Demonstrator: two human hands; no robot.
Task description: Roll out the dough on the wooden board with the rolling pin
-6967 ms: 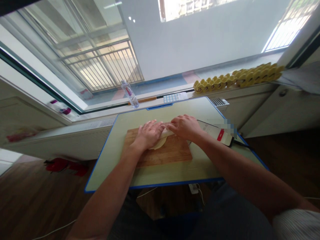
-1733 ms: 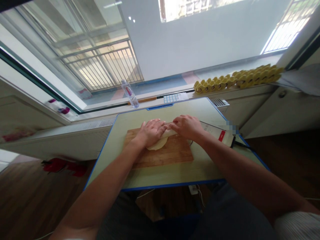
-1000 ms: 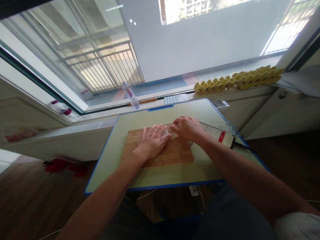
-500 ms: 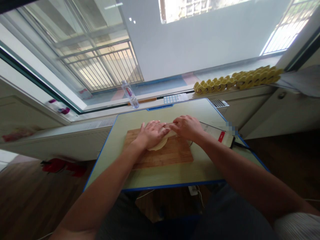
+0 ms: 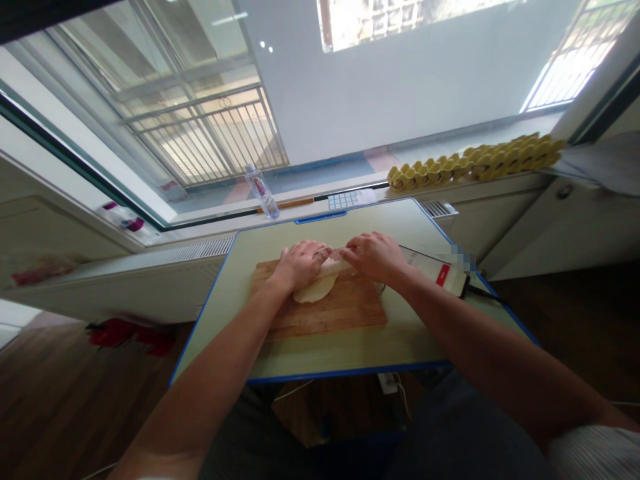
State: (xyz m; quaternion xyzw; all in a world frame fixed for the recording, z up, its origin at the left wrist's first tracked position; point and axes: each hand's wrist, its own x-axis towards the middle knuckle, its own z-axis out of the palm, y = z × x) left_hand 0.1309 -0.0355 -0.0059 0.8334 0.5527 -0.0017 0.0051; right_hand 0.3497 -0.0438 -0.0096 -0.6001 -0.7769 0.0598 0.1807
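- Daylight from a wide window falls on a pale green table (image 5: pixel 310 357) with a blue edge, set against the sill.
- Left hand (image 5: pixel 300 263) lies palm down, fingers flat and close together, pressing on the left part of a pale rolling pin (image 5: pixel 334 265).
- Right hand (image 5: pixel 375 255) lies palm down too, fingers slightly curled, pressing on the pin's right part; the fingertips of the two hands nearly meet.
- Only a short stretch of the pin shows between the hands.
- Under the pin lies a thin, pale sheet of dough (image 5: pixel 314 289), its near edge showing just below the left hand.
- Dough and pin rest on a wooden cutting board (image 5: pixel 330 313) in the middle of the table.
- Just right of the board, past the right wrist, a phone (image 5: pixel 440 272) lies on the table with its screen lit and a cable at its far end.
- On the sill stand a clear plastic bottle (image 5: pixel 261 190) at the left and a row of yellow egg trays (image 5: pixel 475 160) at the right.
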